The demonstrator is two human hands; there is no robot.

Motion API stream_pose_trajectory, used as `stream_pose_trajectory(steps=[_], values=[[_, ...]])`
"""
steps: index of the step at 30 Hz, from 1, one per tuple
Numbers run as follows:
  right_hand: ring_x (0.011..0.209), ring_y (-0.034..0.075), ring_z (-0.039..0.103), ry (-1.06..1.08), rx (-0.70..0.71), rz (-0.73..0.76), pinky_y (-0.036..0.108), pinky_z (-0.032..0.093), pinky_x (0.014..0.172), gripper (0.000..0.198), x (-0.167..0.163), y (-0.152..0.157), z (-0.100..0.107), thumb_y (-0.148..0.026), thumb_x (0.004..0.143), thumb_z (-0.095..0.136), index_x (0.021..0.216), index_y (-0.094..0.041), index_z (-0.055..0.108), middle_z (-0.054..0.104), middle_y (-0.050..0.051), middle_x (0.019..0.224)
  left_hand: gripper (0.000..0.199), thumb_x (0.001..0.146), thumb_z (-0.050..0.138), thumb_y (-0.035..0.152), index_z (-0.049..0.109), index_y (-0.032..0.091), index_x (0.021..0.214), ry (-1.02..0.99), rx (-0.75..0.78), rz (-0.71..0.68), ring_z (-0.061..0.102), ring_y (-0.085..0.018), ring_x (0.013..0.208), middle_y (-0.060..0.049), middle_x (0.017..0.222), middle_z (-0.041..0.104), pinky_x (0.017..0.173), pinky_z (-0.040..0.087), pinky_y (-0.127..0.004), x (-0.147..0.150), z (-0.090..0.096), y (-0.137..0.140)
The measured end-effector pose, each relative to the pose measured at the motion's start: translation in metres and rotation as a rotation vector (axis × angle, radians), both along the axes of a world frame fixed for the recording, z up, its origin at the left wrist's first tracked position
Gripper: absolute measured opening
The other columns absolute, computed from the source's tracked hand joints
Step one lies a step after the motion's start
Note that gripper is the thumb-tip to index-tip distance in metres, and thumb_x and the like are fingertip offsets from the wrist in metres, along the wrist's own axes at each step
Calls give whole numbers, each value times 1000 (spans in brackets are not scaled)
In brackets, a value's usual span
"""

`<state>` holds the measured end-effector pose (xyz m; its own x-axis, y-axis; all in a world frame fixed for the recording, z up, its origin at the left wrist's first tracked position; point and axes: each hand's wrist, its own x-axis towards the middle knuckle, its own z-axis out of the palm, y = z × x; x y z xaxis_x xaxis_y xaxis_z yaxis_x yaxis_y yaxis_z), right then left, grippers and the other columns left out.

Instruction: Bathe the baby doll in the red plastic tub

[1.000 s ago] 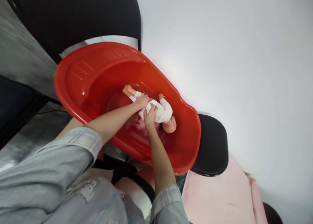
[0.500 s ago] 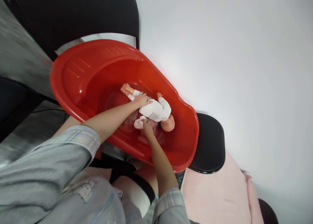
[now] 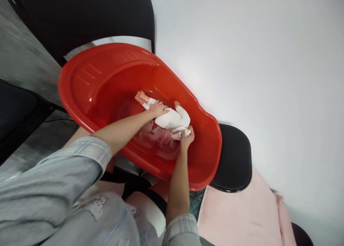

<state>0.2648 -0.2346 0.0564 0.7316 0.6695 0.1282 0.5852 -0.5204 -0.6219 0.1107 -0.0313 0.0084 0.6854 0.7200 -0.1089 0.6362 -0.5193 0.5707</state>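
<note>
A red plastic tub point(image 3: 96, 84) rests across two black chairs: one chair back point(image 3: 80, 20) rises behind its wide end, and a second black seat point(image 3: 236, 160) carries its narrow end. The tub holds a shallow layer of water; the wet floor shows reflections near the centre.

Contents of the tub: one doll point(image 3: 172, 117) in a white suit. The doll lies along the tub floor toward the narrow end, legs pointing to the wide end. One bare foot point(image 3: 139, 96) is visible beyond the left hand. One small arm point(image 3: 177, 104) points toward the far wall of the tub.

Left hand point(image 3: 157, 109): placed palm down on the doll's lower body, fingers closed around the hip and upper leg area, holding the doll in place.

Right hand point(image 3: 186, 138): positioned at the doll's head end, fingers curled narrow and gripping a small bunched white cloth point(image 3: 180, 133) against the doll. The doll's head is hidden behind this hand and cloth.

Both forearms enter the tub over its near rim. The sleeves point(image 3: 91, 156) are light grey plaid, pushed up from the wrists.

A pink towel point(image 3: 242, 213) lies beside the second chair, outside the tub. The wall behind is plain white.
</note>
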Motion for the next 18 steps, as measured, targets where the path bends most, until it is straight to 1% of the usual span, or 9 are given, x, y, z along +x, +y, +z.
stream_pose_trajectory(steps=[1, 2, 5, 7, 10, 12, 14, 16, 18], values=[[116, 26, 72, 43, 16, -52, 34, 60, 93, 62, -6, 3, -2, -24, 89, 54, 147, -3, 54, 71, 24, 132, 61, 113, 37, 55, 63, 28, 161, -16, -2, 6, 46, -35, 146, -10, 157, 62, 125, 30, -45, 0, -1, 0], [115, 26, 72, 80, 14, -71, 33, 60, 93, 59, -13, 6, -5, -24, 90, 55, 145, -3, 54, 71, 25, 132, 61, 113, 37, 55, 63, 28, 160, -26, -3, 10, 46, -35, 146, -10, 156, 62, 124, 31, -46, -1, -1, -1], [109, 25, 74, 126, -5, -30, 33, 59, 94, 42, -35, 11, -14, -23, 93, 60, 132, -7, 59, 72, 23, 126, 62, 113, 35, 55, 64, 28, 160, -25, -1, 12, 47, -36, 144, -11, 155, 63, 123, 33, -46, -2, 0, -1], [109, 26, 73, 89, -23, -6, 34, 58, 98, 33, -45, 11, -18, -23, 95, 62, 125, -10, 61, 73, 20, 122, 61, 113, 36, 54, 65, 27, 159, -29, -2, 0, 48, -36, 144, -11, 154, 63, 123, 32, -46, -3, 1, -1], [118, 29, 70, -19, -91, 23, 39, 57, 102, 34, -54, 11, -21, -24, 96, 65, 127, -13, 60, 70, 20, 129, 63, 113, 34, 56, 63, 27, 161, -28, -19, -12, 45, -37, 146, -11, 157, 61, 124, 30, -47, -3, 2, 0], [124, 30, 67, -73, -163, 121, 39, 57, 102, 37, -58, 13, -23, -23, 96, 65, 132, -15, 59, 64, 20, 140, 65, 113, 30, 58, 61, 28, 163, -6, -25, -6, 44, -37, 146, -12, 158, 59, 124, 31, -49, -3, 2, 0], [125, 29, 67, -96, -249, 252, 38, 58, 100, 41, -63, 18, -24, -22, 97, 63, 137, -17, 59, 59, 19, 147, 67, 113, 30, 60, 61, 27, 163, 5, -18, -2, 45, -37, 145, -13, 156, 59, 123, 32, -48, -4, 2, -1], [124, 28, 67, -105, -352, 392, 37, 58, 100, 45, -68, 25, -26, -18, 97, 62, 142, -19, 58, 56, 17, 151, 69, 112, 33, 64, 59, 27, 164, 1, -4, -14, 44, -36, 146, -14, 156, 58, 123, 32, -47, -6, 2, -2], [124, 26, 67, -117, -456, 505, 36, 57, 103, 51, -72, 32, -27, -12, 95, 60, 146, -19, 57, 56, 16, 151, 73, 110, 38, 69, 55, 26, 167, -1, 11, -38, 43, -36, 147, -14, 158, 56, 123, 32, -46, -9, 2, -3]])
